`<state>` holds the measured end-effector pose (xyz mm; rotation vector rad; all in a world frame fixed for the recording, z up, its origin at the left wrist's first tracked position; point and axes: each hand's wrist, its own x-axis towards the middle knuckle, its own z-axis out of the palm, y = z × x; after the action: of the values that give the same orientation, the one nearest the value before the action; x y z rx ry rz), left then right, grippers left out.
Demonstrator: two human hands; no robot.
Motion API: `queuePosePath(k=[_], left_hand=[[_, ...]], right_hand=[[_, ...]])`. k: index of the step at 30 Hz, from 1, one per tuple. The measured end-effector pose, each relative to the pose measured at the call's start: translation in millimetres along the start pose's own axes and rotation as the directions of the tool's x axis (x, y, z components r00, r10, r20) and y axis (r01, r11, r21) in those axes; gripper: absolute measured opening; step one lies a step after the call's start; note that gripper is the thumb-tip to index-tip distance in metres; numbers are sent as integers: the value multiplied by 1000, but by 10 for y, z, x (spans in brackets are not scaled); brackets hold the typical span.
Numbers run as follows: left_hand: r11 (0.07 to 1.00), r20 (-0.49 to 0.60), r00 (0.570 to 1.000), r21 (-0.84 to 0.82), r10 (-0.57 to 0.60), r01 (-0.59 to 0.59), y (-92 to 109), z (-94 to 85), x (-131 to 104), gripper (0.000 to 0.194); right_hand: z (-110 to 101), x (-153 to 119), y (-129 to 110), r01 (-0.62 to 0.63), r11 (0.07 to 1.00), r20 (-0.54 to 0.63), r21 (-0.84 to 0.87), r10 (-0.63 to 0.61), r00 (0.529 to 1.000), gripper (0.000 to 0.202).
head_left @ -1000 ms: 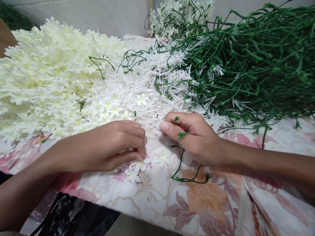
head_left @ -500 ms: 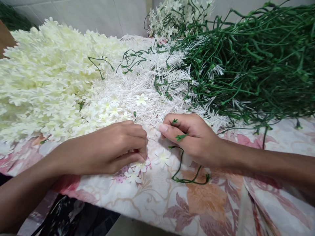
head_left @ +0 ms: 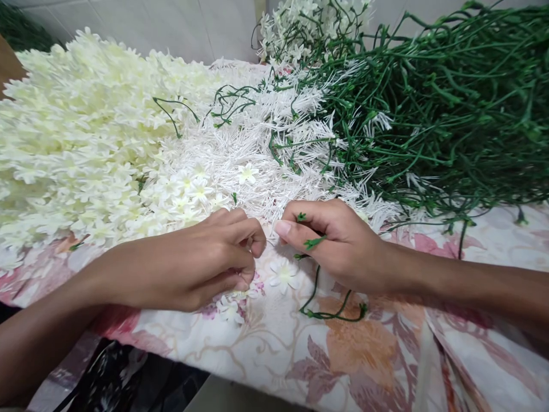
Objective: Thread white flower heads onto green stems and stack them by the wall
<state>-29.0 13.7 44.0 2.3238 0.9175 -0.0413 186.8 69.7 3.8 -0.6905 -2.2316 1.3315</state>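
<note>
- The green stem (head_left: 315, 242) sits in the right hand, (head_left: 343, 249) its forked tips poking out around the thumb; it looks like light, springy plastic — likely best held just below the tips.
- Right thumb and forefinger pinch closely together, the hand on its side, forearm reaching in low.
- A loose white flower (head_left: 284, 276) lies on the patterned cloth (head_left: 266, 355) between the hands; its petals seem thin, soft and easily creased — better taken near the centre.
- The left hand (head_left: 210, 263) is knuckles-up, fingers curled; whether they pinch anything cannot be told.
</note>
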Motion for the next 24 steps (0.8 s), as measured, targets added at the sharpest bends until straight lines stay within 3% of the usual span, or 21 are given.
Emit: queuePosePath(k=[10, 15, 20, 24], left_hand=[[981, -40, 999, -193, -17, 9, -10, -39, 46, 18], [920, -168, 983, -393, -74, 2, -3, -81, 18, 15], [744, -291, 918, -668, -270, 7, -3, -28, -7, 17], [636, -390, 836, -769, -385, -66, -25, 46, 3, 19]], right_hand=[[-9, -4, -21, 41, 998, -28, 51, -40, 999, 27], [8, -11, -13, 61, 998, -18, 28, -60, 998, 37], [-3, -28, -47, 13, 1000, -18, -17, -13, 1000, 31], [-8, -18, -44, 98, 995, 27, -9, -98, 995, 36]])
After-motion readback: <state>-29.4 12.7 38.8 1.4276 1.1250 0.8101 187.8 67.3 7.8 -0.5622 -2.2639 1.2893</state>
